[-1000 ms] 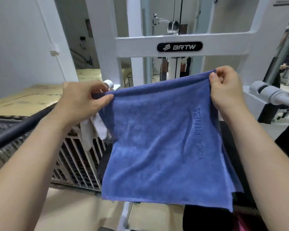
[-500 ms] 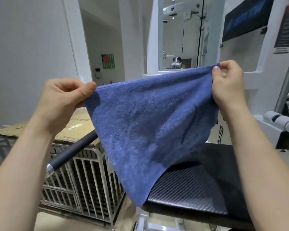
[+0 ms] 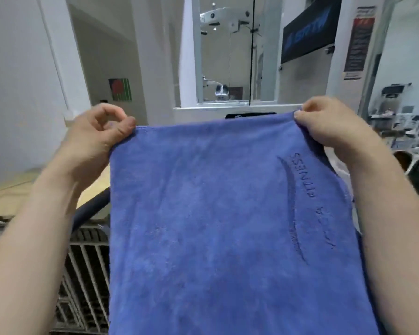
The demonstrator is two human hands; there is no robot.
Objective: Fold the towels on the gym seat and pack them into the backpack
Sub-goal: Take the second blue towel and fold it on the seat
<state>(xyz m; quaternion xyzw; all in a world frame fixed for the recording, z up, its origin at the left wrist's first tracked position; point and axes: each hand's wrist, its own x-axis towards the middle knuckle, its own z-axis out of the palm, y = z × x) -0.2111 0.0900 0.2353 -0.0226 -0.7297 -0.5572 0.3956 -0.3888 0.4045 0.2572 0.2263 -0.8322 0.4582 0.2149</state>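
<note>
Forearms enter from 7 and 5 o'clock, both bare. Blue towel (image 3: 228, 226) hangs flat in front of the camera, filling the centre and lower frame; bottom edge runs out of view at 6 o'clock. Embossed lettering on its right part, toward 3 o'clock, reads "FITNESS", seen mirrored and running vertically beside a curved embossed stroke.

Left hand (image 3: 94, 139), at 10 o'clock: thumb and forefinger pinched on the towel's top left corner, other fingers curled. Right hand (image 3: 329, 124), at 1 o'clock: fingertips closed on the top right corner, cloth bunched under the palm. Top edge pulled nearly straight between the two hands.

Behind the towel at 8 o'clock: dark bar (image 3: 90, 209), angled, above a metal wire cage (image 3: 82, 281). Farther, at 12 o'clock: white gym machine frame (image 3: 191, 56) with cables. Gym seat and backpack hidden from this view.
</note>
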